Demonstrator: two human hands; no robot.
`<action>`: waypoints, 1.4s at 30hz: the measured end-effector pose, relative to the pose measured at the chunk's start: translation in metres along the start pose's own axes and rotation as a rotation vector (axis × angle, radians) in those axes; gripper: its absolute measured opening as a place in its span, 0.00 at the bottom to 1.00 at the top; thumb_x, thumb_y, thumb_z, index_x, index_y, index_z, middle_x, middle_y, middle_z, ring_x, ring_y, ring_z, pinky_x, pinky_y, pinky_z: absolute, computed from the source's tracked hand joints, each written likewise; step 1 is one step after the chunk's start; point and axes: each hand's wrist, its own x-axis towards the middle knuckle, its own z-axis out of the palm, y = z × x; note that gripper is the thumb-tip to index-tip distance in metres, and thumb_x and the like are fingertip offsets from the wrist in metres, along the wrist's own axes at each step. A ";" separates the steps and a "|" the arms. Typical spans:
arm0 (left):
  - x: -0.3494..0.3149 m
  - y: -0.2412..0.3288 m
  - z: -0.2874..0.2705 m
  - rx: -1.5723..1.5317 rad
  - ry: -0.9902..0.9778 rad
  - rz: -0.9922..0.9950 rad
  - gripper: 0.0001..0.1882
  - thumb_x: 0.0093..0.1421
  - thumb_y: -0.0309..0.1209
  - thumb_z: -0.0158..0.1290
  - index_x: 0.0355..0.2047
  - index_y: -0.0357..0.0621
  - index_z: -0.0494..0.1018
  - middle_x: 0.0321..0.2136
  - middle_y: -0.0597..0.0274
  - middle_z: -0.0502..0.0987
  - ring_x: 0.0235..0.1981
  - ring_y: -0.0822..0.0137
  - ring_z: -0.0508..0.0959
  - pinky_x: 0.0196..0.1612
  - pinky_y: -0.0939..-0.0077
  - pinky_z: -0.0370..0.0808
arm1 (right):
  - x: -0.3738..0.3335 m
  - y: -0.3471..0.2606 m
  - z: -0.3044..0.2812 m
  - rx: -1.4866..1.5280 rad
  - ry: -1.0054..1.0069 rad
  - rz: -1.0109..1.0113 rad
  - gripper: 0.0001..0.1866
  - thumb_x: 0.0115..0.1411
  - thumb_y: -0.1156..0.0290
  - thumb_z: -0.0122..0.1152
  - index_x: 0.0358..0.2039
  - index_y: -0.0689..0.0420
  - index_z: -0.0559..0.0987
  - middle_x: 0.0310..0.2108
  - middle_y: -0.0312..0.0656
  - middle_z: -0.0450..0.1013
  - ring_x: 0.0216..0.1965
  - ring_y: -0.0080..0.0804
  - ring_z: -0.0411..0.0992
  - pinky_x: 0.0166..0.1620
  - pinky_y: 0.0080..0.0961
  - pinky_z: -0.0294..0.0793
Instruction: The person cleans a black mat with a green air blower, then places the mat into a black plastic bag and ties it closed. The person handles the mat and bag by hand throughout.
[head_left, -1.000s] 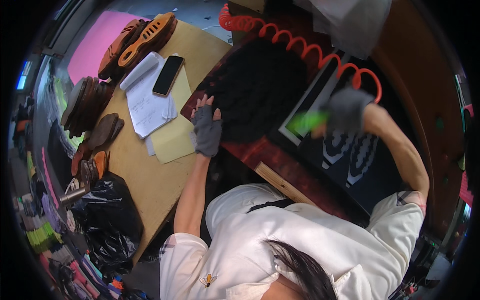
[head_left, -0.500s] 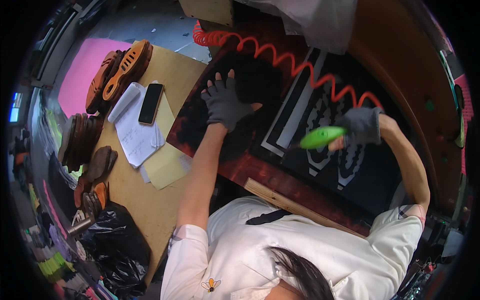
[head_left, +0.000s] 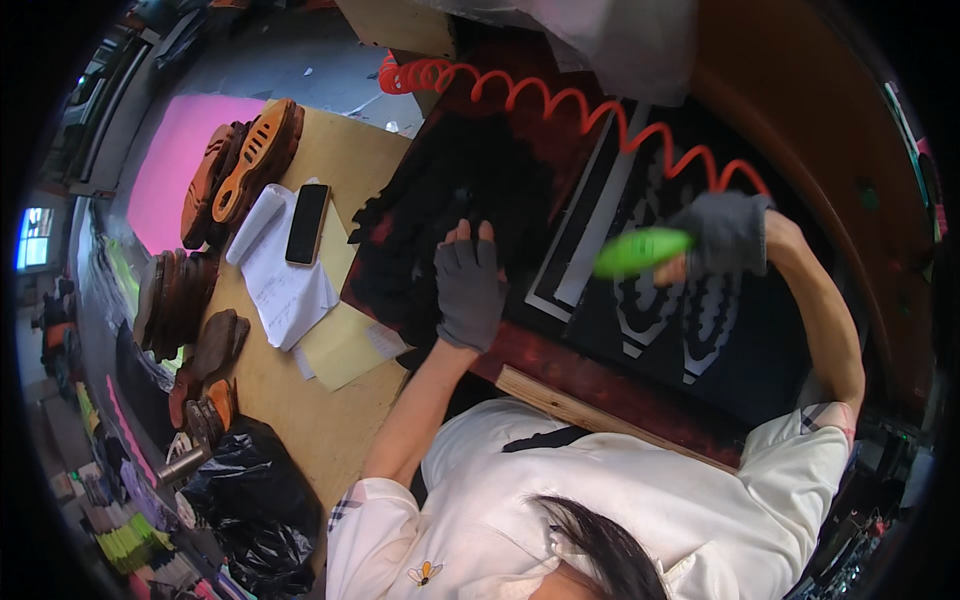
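Note:
My left hand [head_left: 470, 290], in a grey fingerless glove, rests palm down at the near edge of a heap of dark black pieces [head_left: 465, 170]. Its fingers point away from me, fairly close together, with nothing visible in them. In a matching glove, my right hand [head_left: 725, 235] is closed on a bright green air blow gun [head_left: 640, 252], blurred at its front end. A red coiled hose [head_left: 585, 112] runs to that hand from the far left. Below the blow gun lies a black sheet [head_left: 590, 345] with pale, tooth-edged, sole-shaped outlines [head_left: 705, 330].
To the left, a wooden table [head_left: 350, 420] carries stacked brown shoe soles [head_left: 255, 160], a phone [head_left: 307, 225], handwritten papers [head_left: 285, 290] and a black plastic bag [head_left: 250, 500]. A wooden strip [head_left: 560, 400] edges the dark red surface [head_left: 590, 365] before me. A brown panel [head_left: 780, 100] stands at right.
My left hand has drawn back toward me across the black pieces, its spread fingers coming closer together. My right hand still holds the blow gun in nearly the same place.

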 end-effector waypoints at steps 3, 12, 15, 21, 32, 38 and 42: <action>-0.006 0.004 -0.008 -0.044 0.104 0.066 0.45 0.46 0.33 0.65 0.64 0.40 0.59 0.52 0.40 0.66 0.51 0.44 0.68 0.57 0.50 0.66 | 0.009 0.006 -0.005 0.199 0.254 0.286 0.25 0.55 0.44 0.65 0.33 0.57 0.84 0.22 0.38 0.78 0.23 0.31 0.76 0.32 0.26 0.76; 0.104 -0.065 -0.032 -0.030 -0.391 -0.207 0.71 0.30 0.58 0.71 0.68 0.38 0.47 0.60 0.36 0.60 0.63 0.41 0.60 0.65 0.51 0.54 | 0.024 0.004 0.000 0.174 0.351 0.395 0.28 0.53 0.42 0.65 0.38 0.57 0.82 0.27 0.42 0.79 0.27 0.35 0.78 0.36 0.32 0.76; 0.119 -0.078 -0.021 -0.153 -0.528 -0.294 0.72 0.28 0.62 0.71 0.67 0.38 0.49 0.60 0.37 0.61 0.63 0.42 0.60 0.65 0.52 0.55 | 0.024 0.002 0.005 -0.170 -0.155 0.309 0.24 0.55 0.46 0.65 0.39 0.56 0.82 0.28 0.40 0.79 0.29 0.33 0.78 0.37 0.30 0.77; 0.079 -0.055 -0.015 -0.410 -0.223 -0.315 0.60 0.32 0.53 0.73 0.61 0.38 0.58 0.54 0.44 0.68 0.59 0.47 0.67 0.59 0.59 0.66 | 0.014 0.012 0.003 0.077 0.133 0.352 0.29 0.51 0.40 0.66 0.35 0.56 0.83 0.24 0.40 0.78 0.26 0.33 0.76 0.32 0.32 0.75; 0.015 0.035 -0.045 -0.085 0.065 0.138 0.36 0.42 0.35 0.63 0.53 0.39 0.68 0.49 0.43 0.70 0.49 0.48 0.73 0.52 0.47 0.68 | -0.009 0.002 -0.018 0.298 0.042 0.395 0.26 0.50 0.48 0.72 0.35 0.60 0.83 0.24 0.39 0.78 0.24 0.26 0.76 0.28 0.24 0.75; 0.047 -0.022 -0.021 -0.121 0.069 -0.223 0.59 0.42 0.61 0.64 0.65 0.37 0.53 0.61 0.37 0.61 0.65 0.39 0.57 0.65 0.43 0.52 | -0.008 0.009 -0.009 0.204 -0.007 0.301 0.26 0.53 0.50 0.69 0.40 0.62 0.81 0.26 0.41 0.78 0.25 0.28 0.76 0.32 0.26 0.77; 0.060 -0.084 -0.009 -0.286 -0.127 -0.568 0.57 0.45 0.64 0.61 0.64 0.35 0.55 0.59 0.35 0.62 0.64 0.39 0.59 0.64 0.44 0.53 | -0.004 0.008 -0.004 0.233 0.281 0.557 0.26 0.53 0.50 0.69 0.41 0.60 0.81 0.29 0.42 0.79 0.26 0.28 0.76 0.34 0.25 0.77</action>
